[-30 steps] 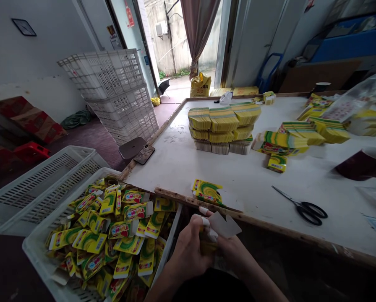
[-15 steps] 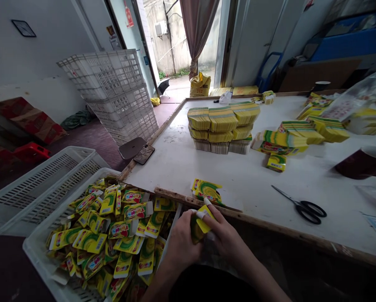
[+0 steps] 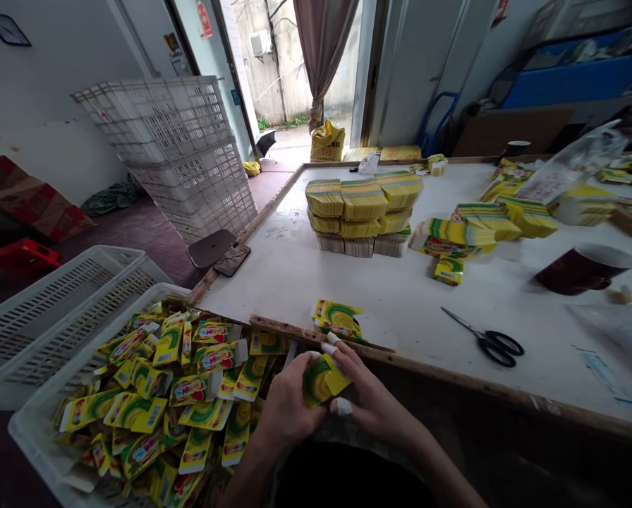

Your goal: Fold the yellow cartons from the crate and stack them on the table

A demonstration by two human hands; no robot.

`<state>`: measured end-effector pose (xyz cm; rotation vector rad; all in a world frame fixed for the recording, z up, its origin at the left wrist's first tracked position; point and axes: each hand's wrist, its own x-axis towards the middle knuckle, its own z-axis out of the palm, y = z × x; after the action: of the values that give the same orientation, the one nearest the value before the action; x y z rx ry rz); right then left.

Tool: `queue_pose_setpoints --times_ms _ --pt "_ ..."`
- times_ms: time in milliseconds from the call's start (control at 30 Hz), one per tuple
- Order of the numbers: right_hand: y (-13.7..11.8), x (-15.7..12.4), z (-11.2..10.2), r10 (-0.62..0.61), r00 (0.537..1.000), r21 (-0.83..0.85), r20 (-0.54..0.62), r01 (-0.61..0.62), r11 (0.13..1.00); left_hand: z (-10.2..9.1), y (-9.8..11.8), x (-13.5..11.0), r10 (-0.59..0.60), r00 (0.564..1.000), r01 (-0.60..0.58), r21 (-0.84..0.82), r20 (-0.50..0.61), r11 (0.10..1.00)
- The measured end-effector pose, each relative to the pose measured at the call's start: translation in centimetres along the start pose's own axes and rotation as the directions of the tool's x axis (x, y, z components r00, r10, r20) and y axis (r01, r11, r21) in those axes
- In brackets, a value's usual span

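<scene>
Between my two hands, just in front of the table's edge, is a small yellow-green carton (image 3: 317, 382). My left hand (image 3: 290, 401) is closed around its left side. My right hand (image 3: 372, 395) holds its right side, the fingers along the upper edge and the thumb below; white coverings wrap several fingertips. Past my fingers, on the table edge, lie a few flat yellow-green cartons (image 3: 338, 317). To my left, a white plastic crate (image 3: 33, 423) is heaped with many similar cartons (image 3: 189, 388).
On the white table (image 3: 274, 282) stand stacked bundles of flat cartons (image 3: 362, 212), black scissors (image 3: 493, 342), a dark mug (image 3: 580, 270) and a phone (image 3: 232, 259). More bundles (image 3: 485, 222) lie to the right. Tall white crates (image 3: 173, 155) stand by the doorway.
The carton has turned so its patterned broad face shows more. My right thumb has dropped below it and the right fingers have loosened a little. The view has shifted slightly right.
</scene>
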<state>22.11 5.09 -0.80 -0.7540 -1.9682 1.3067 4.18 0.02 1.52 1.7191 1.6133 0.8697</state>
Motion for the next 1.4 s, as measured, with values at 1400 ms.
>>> queue_pose_setpoints --times_ms 1400 --pt "-0.2 3.4 1.1 0.012 0.962 -0.093 -0.271 -0.038 0.995 1.5 -1.2 -0.9 -0.146 0.958 0.074 -0.278 -0.246 0.958"
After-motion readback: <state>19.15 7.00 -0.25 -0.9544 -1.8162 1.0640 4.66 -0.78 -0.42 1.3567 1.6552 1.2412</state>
